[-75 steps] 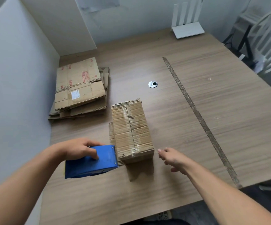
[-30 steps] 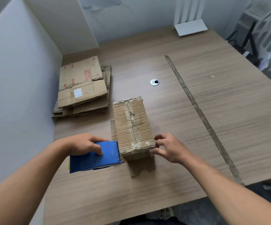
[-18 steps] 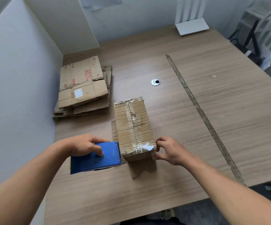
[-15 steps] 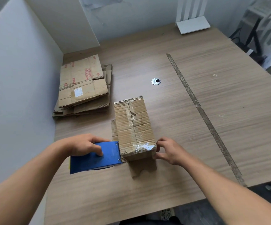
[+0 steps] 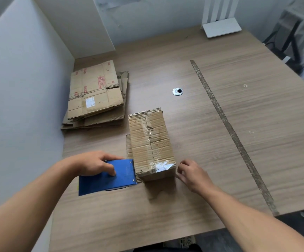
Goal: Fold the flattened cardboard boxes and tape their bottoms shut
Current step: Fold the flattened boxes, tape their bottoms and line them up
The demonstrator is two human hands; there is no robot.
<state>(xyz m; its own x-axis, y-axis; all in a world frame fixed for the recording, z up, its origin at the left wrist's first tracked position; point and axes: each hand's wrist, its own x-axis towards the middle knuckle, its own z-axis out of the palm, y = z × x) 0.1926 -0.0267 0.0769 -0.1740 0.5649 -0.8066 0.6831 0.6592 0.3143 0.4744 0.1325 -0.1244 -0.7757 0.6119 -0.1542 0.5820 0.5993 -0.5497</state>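
On the wooden surface (image 5: 220, 160) the folded cardboard box (image 5: 150, 140) sits bottom-up, left hand (image 5: 97, 163) gripping the blue tape dispenser (image 5: 114, 179) at its near-left side, right hand (image 5: 191, 174) relaxed and empty beside its near corner, best placed to press the tape end (image 5: 163, 167) flat.

Bare hands, bare forearms
Left hand (image 5: 94, 163) and right hand (image 5: 193, 176) uncovered from the grip back to the elbows; dark clothing (image 5: 165, 249) shows below them
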